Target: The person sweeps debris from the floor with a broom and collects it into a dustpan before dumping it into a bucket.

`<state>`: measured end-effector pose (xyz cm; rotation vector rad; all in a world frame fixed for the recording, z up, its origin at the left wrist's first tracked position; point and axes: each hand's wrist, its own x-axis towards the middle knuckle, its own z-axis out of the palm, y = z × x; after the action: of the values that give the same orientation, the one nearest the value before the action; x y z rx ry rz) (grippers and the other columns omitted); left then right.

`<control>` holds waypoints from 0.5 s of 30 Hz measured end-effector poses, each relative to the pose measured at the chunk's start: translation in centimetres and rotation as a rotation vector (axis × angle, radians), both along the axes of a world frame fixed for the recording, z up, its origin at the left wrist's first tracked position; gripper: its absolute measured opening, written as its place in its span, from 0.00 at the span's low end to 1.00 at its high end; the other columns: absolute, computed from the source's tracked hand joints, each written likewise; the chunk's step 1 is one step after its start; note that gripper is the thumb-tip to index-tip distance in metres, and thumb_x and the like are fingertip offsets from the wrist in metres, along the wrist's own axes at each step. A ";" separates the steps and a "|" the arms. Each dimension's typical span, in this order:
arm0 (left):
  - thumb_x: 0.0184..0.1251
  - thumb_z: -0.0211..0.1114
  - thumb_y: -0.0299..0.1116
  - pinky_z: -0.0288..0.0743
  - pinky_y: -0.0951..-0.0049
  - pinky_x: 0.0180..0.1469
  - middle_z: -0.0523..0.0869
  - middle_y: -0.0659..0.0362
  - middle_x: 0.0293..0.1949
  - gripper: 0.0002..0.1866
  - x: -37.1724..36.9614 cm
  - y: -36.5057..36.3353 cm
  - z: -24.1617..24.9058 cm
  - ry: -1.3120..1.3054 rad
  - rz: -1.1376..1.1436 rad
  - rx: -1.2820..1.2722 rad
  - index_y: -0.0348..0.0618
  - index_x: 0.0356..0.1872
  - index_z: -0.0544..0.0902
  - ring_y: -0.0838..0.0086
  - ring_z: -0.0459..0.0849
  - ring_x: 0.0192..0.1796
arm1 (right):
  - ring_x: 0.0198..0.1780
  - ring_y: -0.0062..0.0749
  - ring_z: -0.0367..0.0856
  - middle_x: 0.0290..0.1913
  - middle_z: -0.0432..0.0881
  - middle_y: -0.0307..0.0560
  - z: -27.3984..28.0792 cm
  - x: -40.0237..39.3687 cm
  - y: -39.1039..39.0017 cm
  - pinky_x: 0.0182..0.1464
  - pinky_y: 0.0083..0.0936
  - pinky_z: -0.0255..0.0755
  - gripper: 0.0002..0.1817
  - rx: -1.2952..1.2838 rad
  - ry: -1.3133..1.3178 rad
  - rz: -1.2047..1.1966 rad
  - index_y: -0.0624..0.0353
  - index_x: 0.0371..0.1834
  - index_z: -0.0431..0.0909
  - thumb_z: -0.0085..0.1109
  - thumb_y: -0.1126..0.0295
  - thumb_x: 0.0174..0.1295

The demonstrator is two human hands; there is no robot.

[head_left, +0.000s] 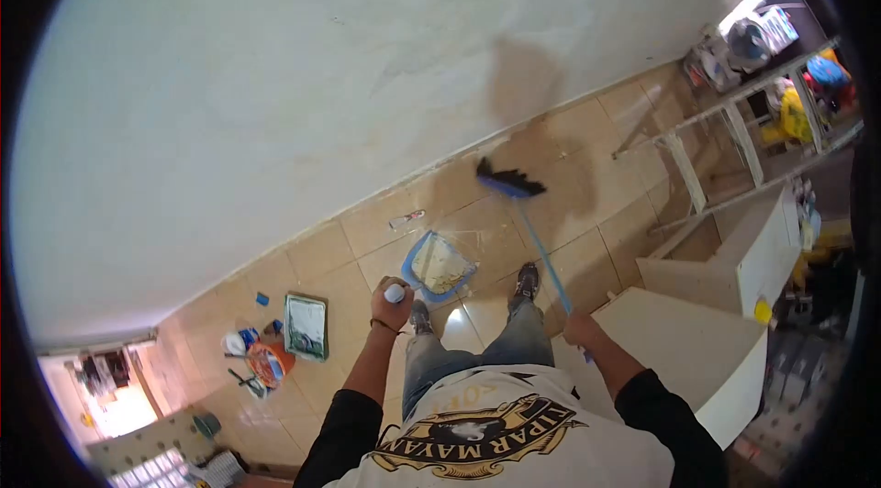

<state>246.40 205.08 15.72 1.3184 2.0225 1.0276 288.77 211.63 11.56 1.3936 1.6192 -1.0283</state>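
Note:
My left hand [389, 310] is wrapped round an upright handle, its pale round end [395, 293] facing up at me. Just beyond that fist lies a blue dustpan [408, 266] with whitish debris in it; the handle appears to belong to it. Down by my right side, my right hand [581, 332] grips the blue stick of a broom [543, 254]. The broom's dark bristles [509, 178] rest on the tiles near the wall. A scraper [407, 219] lies on the floor between the dustpan and the wall.
A paint tray [306, 327] and an orange bucket [272, 363] stand on the left. A ladder [743, 141] leans at right, near a white cabinet [684, 350] and an open box-like drawer [734, 249]. The pale wall [275, 121] runs along the tiled floor [344, 378].

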 end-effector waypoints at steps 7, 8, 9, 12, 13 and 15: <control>0.46 0.62 0.35 0.71 0.58 0.35 0.78 0.49 0.27 0.08 -2.0 0.8 1.0 0.080 -0.095 -0.064 0.41 0.23 0.76 0.52 0.77 0.32 | 0.26 0.41 0.81 0.34 0.79 0.64 5.6 -8.8 -14.7 0.28 0.33 0.73 0.19 0.088 0.267 -0.166 0.71 0.42 0.71 0.53 0.68 0.48; 0.46 0.62 0.35 0.71 0.57 0.35 0.78 0.49 0.27 0.09 -2.2 0.6 1.4 0.090 -0.109 -0.087 0.41 0.23 0.76 0.52 0.77 0.32 | 0.26 0.41 0.81 0.34 0.79 0.64 6.8 -9.4 -15.2 0.28 0.33 0.73 0.19 0.096 0.262 -0.170 0.71 0.42 0.71 0.53 0.68 0.48; 0.45 0.62 0.36 0.71 0.57 0.35 0.78 0.49 0.28 0.09 -2.3 0.2 1.7 0.093 -0.126 -0.055 0.41 0.23 0.76 0.52 0.77 0.33 | 0.24 0.39 0.80 0.31 0.79 0.62 8.4 -9.5 -15.8 0.25 0.32 0.72 0.18 0.068 0.269 -0.239 0.70 0.41 0.71 0.53 0.68 0.49; 0.45 0.62 0.36 0.72 0.57 0.35 0.78 0.50 0.28 0.10 -4.1 -1.1 1.6 0.054 -0.186 -0.047 0.41 0.24 0.76 0.52 0.77 0.33 | 0.19 0.33 0.76 0.26 0.77 0.55 15.7 -10.8 -18.3 0.21 0.28 0.69 0.15 -0.009 0.244 -0.531 0.68 0.38 0.71 0.54 0.69 0.50; 0.44 0.63 0.35 0.72 0.59 0.34 0.79 0.50 0.28 0.10 -4.9 -1.5 1.4 0.125 -0.168 -0.046 0.42 0.26 0.76 0.52 0.78 0.33 | 0.17 0.30 0.73 0.23 0.75 0.50 17.3 -10.9 -18.7 0.19 0.26 0.67 0.14 -0.057 0.218 -0.741 0.67 0.36 0.71 0.55 0.69 0.49; 0.43 0.67 0.33 0.73 0.63 0.33 0.80 0.51 0.27 0.12 -7.3 -2.6 -0.7 0.007 -0.169 0.094 0.42 0.29 0.76 0.54 0.79 0.31 | 0.16 0.27 0.71 0.21 0.73 0.47 18.9 -10.7 -19.9 0.18 0.25 0.66 0.12 0.009 0.201 -0.847 0.67 0.35 0.70 0.55 0.70 0.50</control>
<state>239.14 202.50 14.97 1.5152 1.8509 1.0515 278.05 191.77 30.49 2.1014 1.1415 -1.6705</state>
